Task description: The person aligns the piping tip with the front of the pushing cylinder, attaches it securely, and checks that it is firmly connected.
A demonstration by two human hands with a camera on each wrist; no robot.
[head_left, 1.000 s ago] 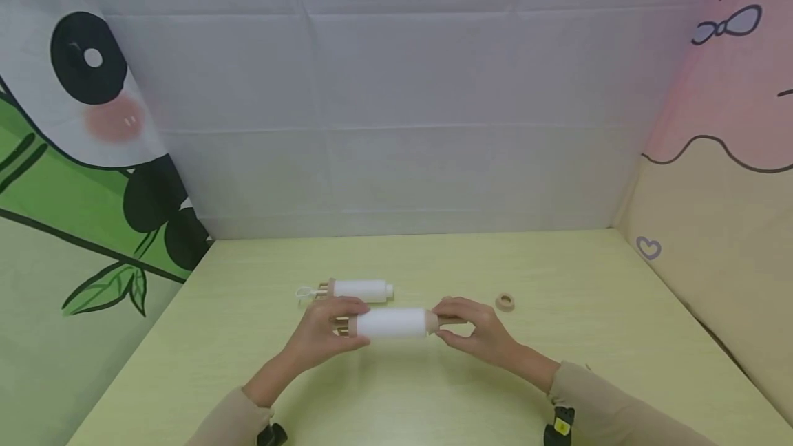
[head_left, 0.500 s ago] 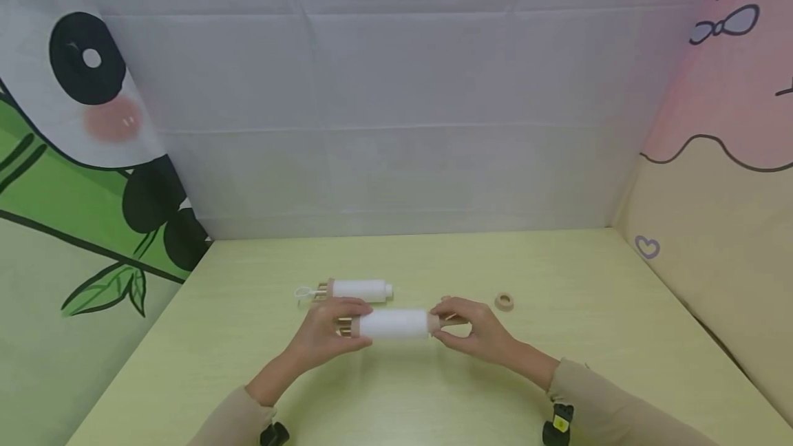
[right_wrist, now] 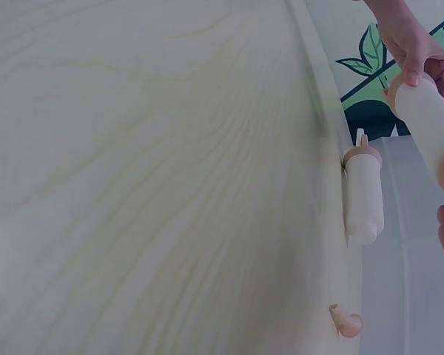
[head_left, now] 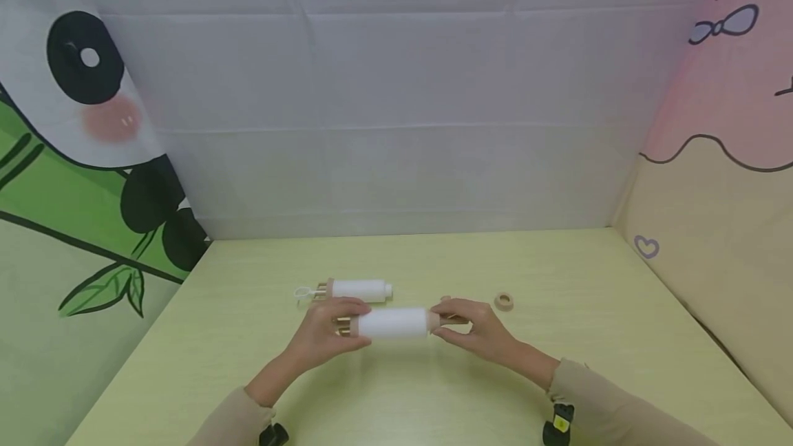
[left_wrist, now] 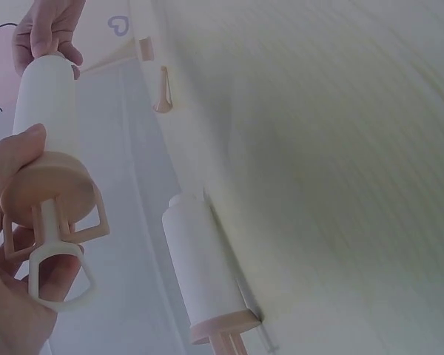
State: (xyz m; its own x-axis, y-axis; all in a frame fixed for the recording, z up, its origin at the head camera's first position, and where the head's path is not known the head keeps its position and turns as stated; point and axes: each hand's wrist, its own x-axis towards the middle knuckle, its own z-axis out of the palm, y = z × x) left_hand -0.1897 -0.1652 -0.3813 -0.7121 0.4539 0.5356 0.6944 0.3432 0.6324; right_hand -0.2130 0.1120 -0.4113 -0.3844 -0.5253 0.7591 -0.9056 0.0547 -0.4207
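Note:
A white plunger-type food syringe lies level between both hands, lifted off the table. At its handle end my left hand grips the barrel; the left wrist view shows the pink collar with side handles and a white pull ring. My right hand pinches the pink cap at the opposite end, where a narrow nozzle points into the palm. The fingers partly hide that nozzle. A second white syringe lies just behind, on the table.
On the pale wood table, a small tan ring lies beyond my right hand. A loose pink nozzle lies near it, mostly hidden in the head view. A pale cloth wall closes off the back.
Both hands stay in nearly the same place around the syringe. The right fingers have shifted slightly at the cap, and the loose nozzle's tip now shows behind them.

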